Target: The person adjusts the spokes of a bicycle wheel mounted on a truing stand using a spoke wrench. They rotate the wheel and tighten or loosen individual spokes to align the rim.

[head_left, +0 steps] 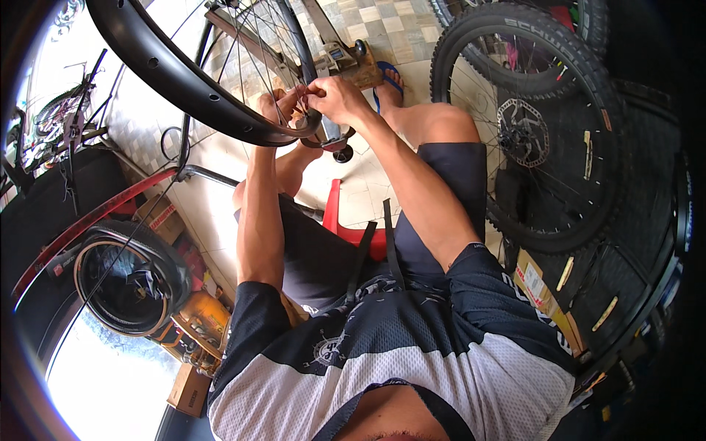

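Note:
A bare black bicycle rim [165, 77], laced with thin spokes [248, 55], stands upright in front of me in a metal wheel stand [334, 57]. Between the spokes, close to the rim's near end, my left hand [279, 104] has its fingers closed in a pinch. From the right, my right hand [335, 100] meets it, thumb and fingertips pressed together. Both sets of fingertips almost touch. Whatever small part lies between them is too small and covered to make out.
Wheels with knobbly tyres [444, 73] lean at the right, one with a brake disc [523, 132]. A red plastic stool [333, 209] is under me. Tyres [165, 257], an orange cylinder [202, 316] and a cardboard box [189, 389] stand at the left. Bicycles [70, 125] are farther back.

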The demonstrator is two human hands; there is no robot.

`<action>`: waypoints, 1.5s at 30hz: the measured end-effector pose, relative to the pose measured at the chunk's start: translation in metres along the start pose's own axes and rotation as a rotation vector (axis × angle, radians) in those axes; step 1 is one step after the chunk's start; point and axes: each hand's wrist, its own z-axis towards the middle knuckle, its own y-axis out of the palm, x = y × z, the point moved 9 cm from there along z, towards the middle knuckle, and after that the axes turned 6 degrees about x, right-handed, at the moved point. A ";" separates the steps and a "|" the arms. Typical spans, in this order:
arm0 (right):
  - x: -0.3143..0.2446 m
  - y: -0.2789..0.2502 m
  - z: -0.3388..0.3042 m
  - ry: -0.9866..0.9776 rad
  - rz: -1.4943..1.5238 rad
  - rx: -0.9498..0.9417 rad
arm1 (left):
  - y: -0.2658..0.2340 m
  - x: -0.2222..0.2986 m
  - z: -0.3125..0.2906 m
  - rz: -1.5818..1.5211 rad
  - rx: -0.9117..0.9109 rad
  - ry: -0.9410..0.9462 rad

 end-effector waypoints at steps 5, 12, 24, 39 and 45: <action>0.003 0.008 0.011 -0.050 0.080 -0.039 | -0.002 0.024 0.007 0.050 0.076 0.140; 0.022 -0.008 0.019 0.023 0.358 0.128 | -0.012 0.002 -0.003 -0.364 0.103 -0.136; 0.035 -0.011 0.012 0.056 0.094 0.172 | 0.031 0.002 0.014 -0.355 -0.209 0.021; -0.013 -0.019 -0.009 -0.106 -0.114 0.257 | 0.040 0.000 0.005 -0.501 -0.596 -0.166; 0.007 -0.015 -0.003 0.018 -0.019 0.177 | 0.037 0.006 0.011 -0.339 -0.434 -0.033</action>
